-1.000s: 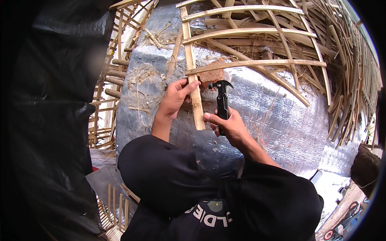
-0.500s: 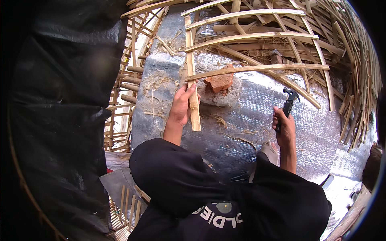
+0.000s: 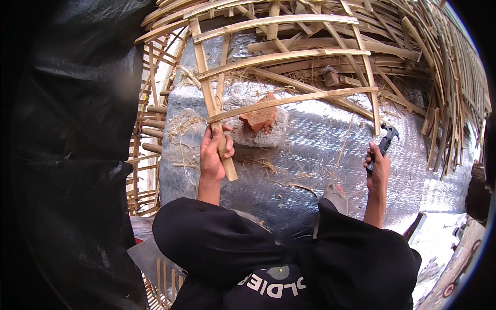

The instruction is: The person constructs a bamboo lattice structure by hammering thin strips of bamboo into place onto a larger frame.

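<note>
My left hand (image 3: 214,150) is closed round the lower end of a side strip of a bamboo frame (image 3: 292,100). The frame looks like a ladder, with several thin cross slats joined to two long side strips. In my right hand (image 3: 378,166) is a black claw hammer (image 3: 385,144), gripped by its handle with the head up. The hammer head is close to the lower end of the frame's right strip. Beneath the lowest slat, a broken red brick (image 3: 260,114) rests on a grey stone block (image 3: 272,133).
A silver foil sheet (image 3: 320,139) covers the ground, with straw scraps on it. Many bamboo strips (image 3: 454,93) are piled at the right and far side. Black plastic sheeting (image 3: 77,155) hangs at the left, beside a bamboo lattice (image 3: 139,175). My foot (image 3: 336,198) shows between my arms.
The bamboo frame has shifted left and slightly nearer with my left hand, and its left strip is more tilted. My right hand and the hammer have moved a little right. The view has also shifted.
</note>
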A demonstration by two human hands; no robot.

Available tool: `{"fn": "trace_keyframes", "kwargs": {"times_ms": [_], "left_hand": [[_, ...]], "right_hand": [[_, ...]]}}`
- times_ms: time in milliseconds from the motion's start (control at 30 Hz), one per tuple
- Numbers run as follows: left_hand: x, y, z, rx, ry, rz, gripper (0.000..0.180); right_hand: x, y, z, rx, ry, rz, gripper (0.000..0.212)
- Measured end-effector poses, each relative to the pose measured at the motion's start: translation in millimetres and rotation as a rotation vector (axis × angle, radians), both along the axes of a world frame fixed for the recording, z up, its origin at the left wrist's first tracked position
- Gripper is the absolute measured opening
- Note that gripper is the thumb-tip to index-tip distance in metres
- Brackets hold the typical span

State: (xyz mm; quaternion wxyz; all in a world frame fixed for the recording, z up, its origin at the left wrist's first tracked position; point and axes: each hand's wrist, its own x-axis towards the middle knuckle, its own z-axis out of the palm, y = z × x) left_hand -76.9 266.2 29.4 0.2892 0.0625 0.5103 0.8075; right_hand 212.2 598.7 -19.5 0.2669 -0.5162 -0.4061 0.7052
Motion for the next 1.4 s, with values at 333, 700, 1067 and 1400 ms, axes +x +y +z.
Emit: {"fn": "trace_keyframes", "kwargs": {"times_ms": [333, 700, 1067, 1400], "left_hand": [[-2, -43, -2, -0.049, 0.034, 0.056, 0.027], [17, -67, -4, -0.129, 0.062, 0.193, 0.032], [27, -241, -31, -0.270, -0.094, 0.144, 0.043], [32, -390, -81, -0.549, 0.036, 0.606, 0.033]], "right_hand": [[-44, 83, -25, 0.521, -0.340, 0.029, 0.042], [-69, 85, -38, 0.199, 0.011, 0.162, 0.036], [-108, -4, 32, 0.071, 0.007, 0.309, 0.040], [-209, -98, 70, 0.295, -0.034, 0.729, 0.042]]}}
